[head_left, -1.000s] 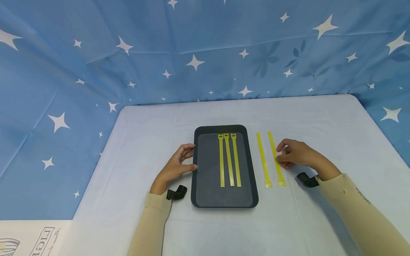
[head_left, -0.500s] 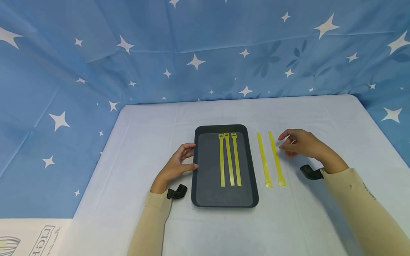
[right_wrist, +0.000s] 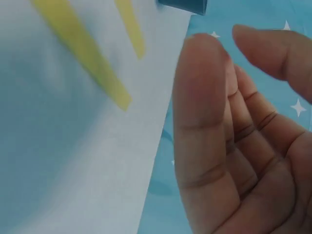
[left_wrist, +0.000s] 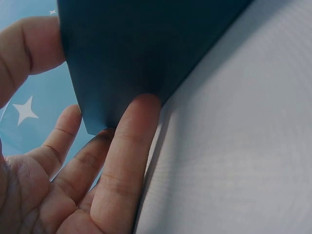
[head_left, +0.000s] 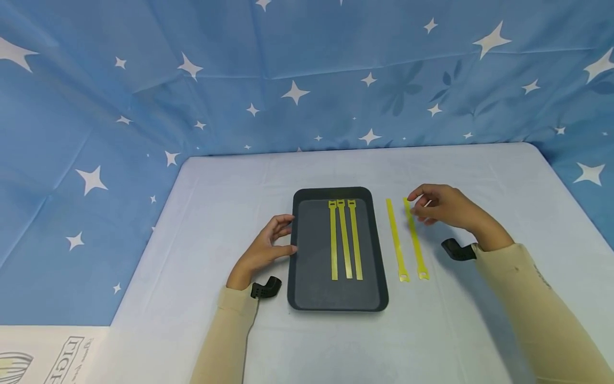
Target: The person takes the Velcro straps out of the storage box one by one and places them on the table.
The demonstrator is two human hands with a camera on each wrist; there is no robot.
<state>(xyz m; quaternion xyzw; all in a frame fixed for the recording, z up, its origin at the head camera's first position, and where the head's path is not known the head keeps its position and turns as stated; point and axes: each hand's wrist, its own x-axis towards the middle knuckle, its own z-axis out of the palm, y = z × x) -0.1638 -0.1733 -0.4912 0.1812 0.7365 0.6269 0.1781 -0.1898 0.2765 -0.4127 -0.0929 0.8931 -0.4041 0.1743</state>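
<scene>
My left hand point(head_left: 266, 248) rests on the left side of a dark grey tray point(head_left: 299, 298). In the left wrist view its fingers touch the tray's outer wall point(left_wrist: 131, 53). Three yellow hook-and-loop cable ties point(head_left: 345, 240) lie side by side in the tray, slotted heads at the far end. Right of the tray, two more yellow ties lie on the table, a left one point(head_left: 396, 240) and a right one point(head_left: 416, 245), heads toward me. My right hand point(head_left: 443, 205) hovers over the far end of the right tie, fingers loosely bent, with a gap between thumb and fingers.
A white cloth covers the table point(head_left: 230, 186). Behind it hangs a blue curtain point(head_left: 326, 53) with white stars. A printed cream sheet point(head_left: 48, 354) shows at the lower left. Each wrist carries a black camera mount point(head_left: 266, 288).
My right hand has left the middle of the right tie, lifted to the right, then moved to above its far end. The left hand, the tray and the ties stay in place.
</scene>
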